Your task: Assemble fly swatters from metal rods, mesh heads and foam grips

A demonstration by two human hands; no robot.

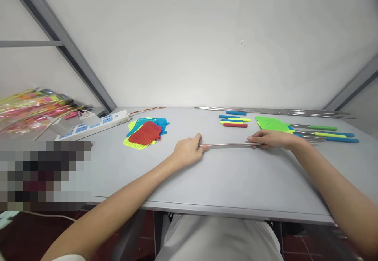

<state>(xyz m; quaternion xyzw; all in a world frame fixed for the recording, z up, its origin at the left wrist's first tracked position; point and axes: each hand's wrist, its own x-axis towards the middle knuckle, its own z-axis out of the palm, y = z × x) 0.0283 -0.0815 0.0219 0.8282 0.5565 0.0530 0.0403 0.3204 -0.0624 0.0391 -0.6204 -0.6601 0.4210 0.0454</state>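
Note:
A thin metal rod [228, 145] lies level across the middle of the table, spanning both hands. My left hand [187, 150] is closed around its left end, thumb and fingers pressed together. Farther right, my right hand [270, 139] pinches the same rod between thumb and fingers; whether more than one rod is there I cannot tell. Beyond it, fly swatters with a green head [270, 123] and coloured handles [323, 128] are piled up, partly hidden by my right hand. Loose fly swatter heads [145, 133] in red, blue and yellow overlap left of my left hand.
Loose coloured handle grips [235, 122] lie behind the rod. Long metal rods [274, 111] run along the wall. A white power strip [94, 125] and plastic-wrapped bundles [38, 103] occupy the left side. The table's front edge [224, 210] is close to my body.

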